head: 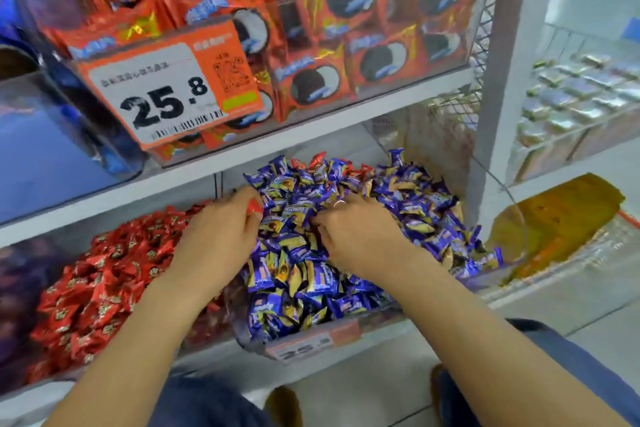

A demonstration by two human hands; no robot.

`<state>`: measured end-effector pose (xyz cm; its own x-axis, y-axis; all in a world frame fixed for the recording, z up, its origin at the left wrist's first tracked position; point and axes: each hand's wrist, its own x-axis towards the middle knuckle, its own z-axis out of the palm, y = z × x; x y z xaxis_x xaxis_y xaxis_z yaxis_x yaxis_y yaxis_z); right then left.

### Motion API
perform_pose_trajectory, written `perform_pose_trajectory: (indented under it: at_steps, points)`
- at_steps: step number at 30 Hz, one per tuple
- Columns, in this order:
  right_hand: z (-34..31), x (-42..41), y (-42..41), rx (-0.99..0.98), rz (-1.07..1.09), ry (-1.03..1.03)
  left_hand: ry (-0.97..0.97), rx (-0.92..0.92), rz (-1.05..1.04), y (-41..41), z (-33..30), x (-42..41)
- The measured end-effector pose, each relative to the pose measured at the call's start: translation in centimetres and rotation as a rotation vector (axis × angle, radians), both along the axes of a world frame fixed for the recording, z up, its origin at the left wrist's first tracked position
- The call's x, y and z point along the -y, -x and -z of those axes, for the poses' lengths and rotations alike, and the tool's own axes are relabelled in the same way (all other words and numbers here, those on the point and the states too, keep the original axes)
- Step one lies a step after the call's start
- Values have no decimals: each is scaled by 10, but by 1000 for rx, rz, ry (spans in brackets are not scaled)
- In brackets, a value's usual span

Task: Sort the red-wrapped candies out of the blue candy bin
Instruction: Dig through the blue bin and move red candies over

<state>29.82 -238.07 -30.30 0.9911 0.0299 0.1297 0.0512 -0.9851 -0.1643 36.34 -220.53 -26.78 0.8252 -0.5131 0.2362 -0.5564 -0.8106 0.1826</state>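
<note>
Red-wrapped candies (346, 166) scattered at heaped blue candy bin (311, 345) rear.

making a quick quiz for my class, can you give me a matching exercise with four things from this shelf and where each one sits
Things:
1. blue candies
2. red candy pile
3. price tag 25.8
4. stray red candies

Places:
A. on the upper shelf bin's front
B. at the back of the blue bin
C. bin left of the blue one
D. under both hands

Pairs: 1-D, 2-C, 3-A, 4-B
</note>
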Motion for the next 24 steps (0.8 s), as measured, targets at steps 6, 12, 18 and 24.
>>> perform_pose_trajectory:
  at_steps: [6, 12, 18, 24]
  points:
    - [1, 6, -10, -55, 78, 27, 45, -21, -10, 7, -2, 8]
    - [12, -2, -12, -87, 7, 81, -105, -10, -102, 5, -7, 23]
    - [4, 1, -4, 49, 74, -124, 75, -97, -16, -23, 1, 47]
    - [-16, 40, 9, 298, 277, -310, 5, -252, 74, -69, 14, 96]
